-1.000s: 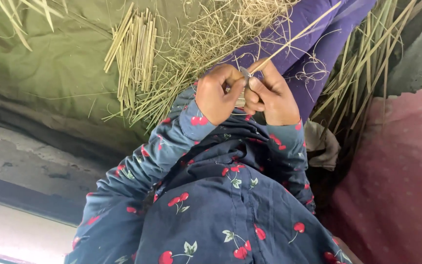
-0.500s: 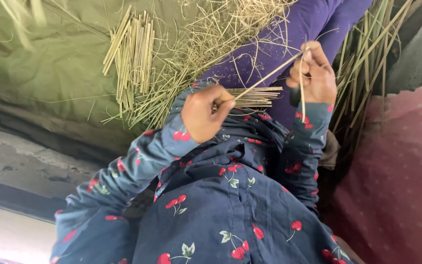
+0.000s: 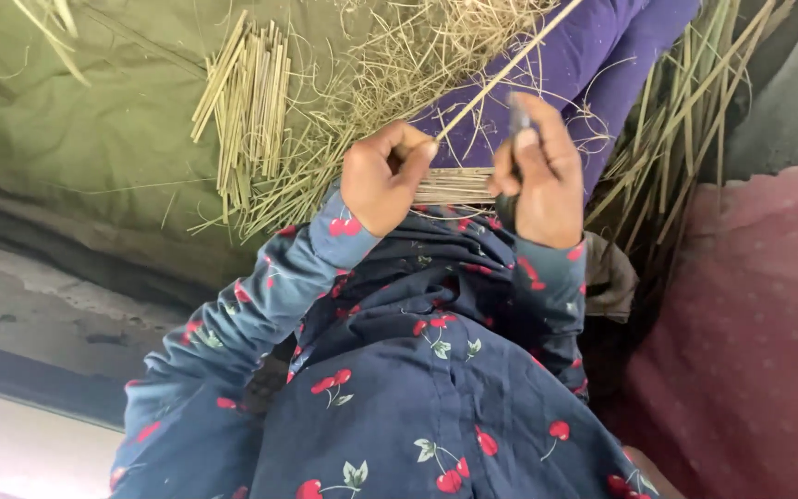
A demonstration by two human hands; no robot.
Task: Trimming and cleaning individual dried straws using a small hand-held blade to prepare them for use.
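Both hands sit closer now. Left hand [image 3: 382, 180] clamps a straw bundle [image 3: 454, 186] and long stalk [image 3: 510, 66], steadying them; right hand [image 3: 539, 176] closes on a small blade [image 3: 518, 113] w/ its tip up, over the lap.

The left hand [image 3: 382, 177] pinches the near end of a long pale straw stalk [image 3: 508, 66] that slants up to the far right. The right hand [image 3: 539, 176] grips a small dark blade [image 3: 517, 113], upright beside that stalk. Between the hands lies a short bundle of cut straws [image 3: 454, 186], held level. Far left, a neat pile of trimmed stalks [image 3: 247, 111] rests on a green cloth [image 3: 76, 139], with loose chaff [image 3: 399, 65] just beside it
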